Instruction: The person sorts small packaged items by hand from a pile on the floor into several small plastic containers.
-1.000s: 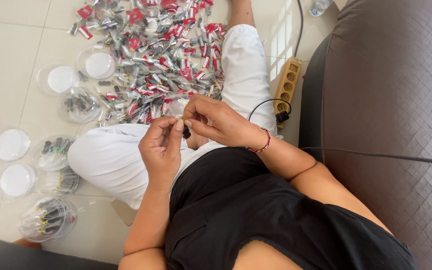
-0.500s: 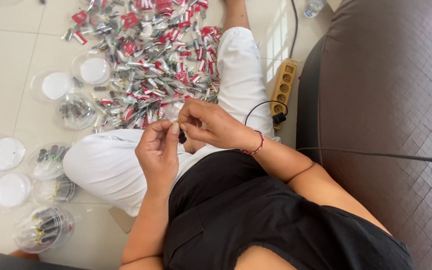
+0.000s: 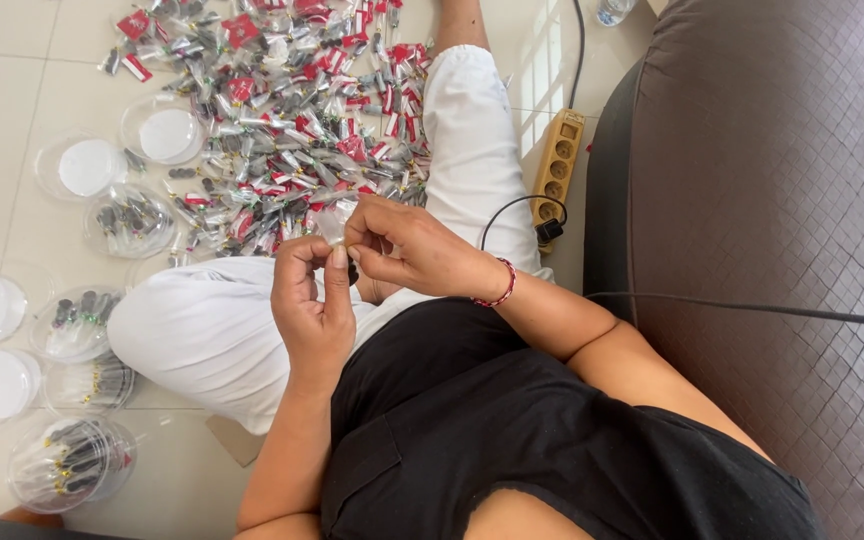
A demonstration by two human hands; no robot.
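I sit cross-legged on a tiled floor in white trousers and a black top. My left hand [image 3: 314, 300] and my right hand [image 3: 407, 250] meet above my lap, fingertips pinching one small item together: a dark piece [image 3: 352, 271] with a clear wrapper end [image 3: 330, 226] sticking up. A red bracelet [image 3: 500, 288] circles my right wrist. Just beyond my hands lies a big heap of small red, white and grey packets [image 3: 292, 130] on the floor.
Several round clear plastic containers [image 3: 132, 222] and white lids [image 3: 90, 166] lie along the left, some holding dark pieces. A yellow power strip [image 3: 557, 165] with a black plug and cable sits at my right knee. A brown woven seat [image 3: 772, 250] stands on the right.
Both hands stay joined on the small item and have lifted slightly toward me; the clear wrapper end now shows above my fingertips. The camera view shifted a little.
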